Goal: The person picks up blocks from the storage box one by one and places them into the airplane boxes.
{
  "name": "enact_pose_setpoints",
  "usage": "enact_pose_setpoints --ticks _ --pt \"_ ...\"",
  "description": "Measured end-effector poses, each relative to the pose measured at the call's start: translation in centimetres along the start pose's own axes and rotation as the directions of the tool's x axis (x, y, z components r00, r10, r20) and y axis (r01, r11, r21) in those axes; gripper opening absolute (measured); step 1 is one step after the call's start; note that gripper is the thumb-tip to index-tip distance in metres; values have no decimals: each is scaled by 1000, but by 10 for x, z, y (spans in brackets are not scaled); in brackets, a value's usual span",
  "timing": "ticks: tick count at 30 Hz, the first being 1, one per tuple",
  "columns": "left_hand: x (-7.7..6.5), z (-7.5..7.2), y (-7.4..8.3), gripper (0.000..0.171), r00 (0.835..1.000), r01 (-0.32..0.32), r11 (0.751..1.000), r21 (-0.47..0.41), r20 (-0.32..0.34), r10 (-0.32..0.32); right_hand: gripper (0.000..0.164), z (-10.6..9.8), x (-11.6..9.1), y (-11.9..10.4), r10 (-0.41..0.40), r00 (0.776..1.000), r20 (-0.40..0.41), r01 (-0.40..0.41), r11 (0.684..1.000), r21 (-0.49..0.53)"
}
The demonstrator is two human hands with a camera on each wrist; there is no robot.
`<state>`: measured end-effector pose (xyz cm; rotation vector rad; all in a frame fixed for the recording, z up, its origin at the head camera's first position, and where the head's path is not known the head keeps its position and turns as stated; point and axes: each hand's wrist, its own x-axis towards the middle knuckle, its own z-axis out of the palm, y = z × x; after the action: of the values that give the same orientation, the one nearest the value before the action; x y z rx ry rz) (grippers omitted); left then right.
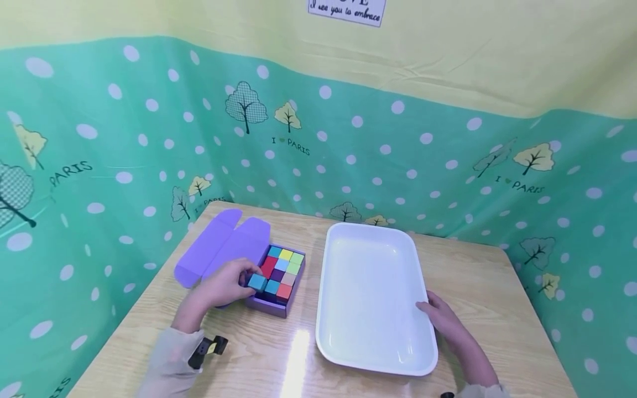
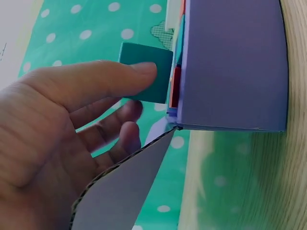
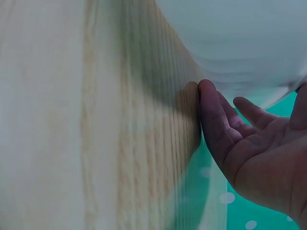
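Observation:
My left hand (image 1: pixel 230 284) pinches a teal block (image 1: pixel 257 282) between thumb and fingers, just over the near-left corner of a purple box (image 1: pixel 271 308). Seen from the left wrist, the thumb presses flat on the face of the teal block (image 2: pixel 144 84), beside the upright box wall (image 2: pixel 235 67). Colored blocks (image 1: pixel 280 265) fill much of the box in rows. My right hand (image 1: pixel 444 318) grips the right rim of a white tray (image 1: pixel 370 298), thumb over the edge. In the right wrist view the fingers of that hand (image 3: pixel 259 153) lie along the tray's outer side (image 3: pixel 240 52).
The box's purple lid (image 1: pixel 221 243) lies folded open to its left, and its cardboard flap (image 2: pixel 124 187) shows near the left hand. Everything stands on a wooden table (image 1: pixel 249 354). A green dotted curtain (image 1: pixel 348 138) hangs behind and at both sides.

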<state>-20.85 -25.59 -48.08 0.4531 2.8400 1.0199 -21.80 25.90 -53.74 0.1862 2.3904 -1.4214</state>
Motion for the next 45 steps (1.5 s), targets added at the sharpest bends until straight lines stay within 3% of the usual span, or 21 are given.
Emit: enact_pose_setpoints --ticks 3,7,17,32,45 --pt "-1 4 0 32 998 58 998 13 10 -58 70 2 0 2 -1 1000 3 1 1000 18" --pt "-1 7 0 31 996 89 995 40 -1 -89 67 5 0 4 -10 1000 -2 10 999 44" --pt "4 9 -1 31 994 105 988 116 -40 -101 67 4 -2 5 -9 1000 -9 10 999 50" --pt "10 16 1 34 990 141 981 134 -29 -138 65 1 2 7 -49 999 0 49 994 93" --pt "18 17 2 32 990 140 976 167 -23 -138 68 -2 3 5 -37 999 6 36 995 89"
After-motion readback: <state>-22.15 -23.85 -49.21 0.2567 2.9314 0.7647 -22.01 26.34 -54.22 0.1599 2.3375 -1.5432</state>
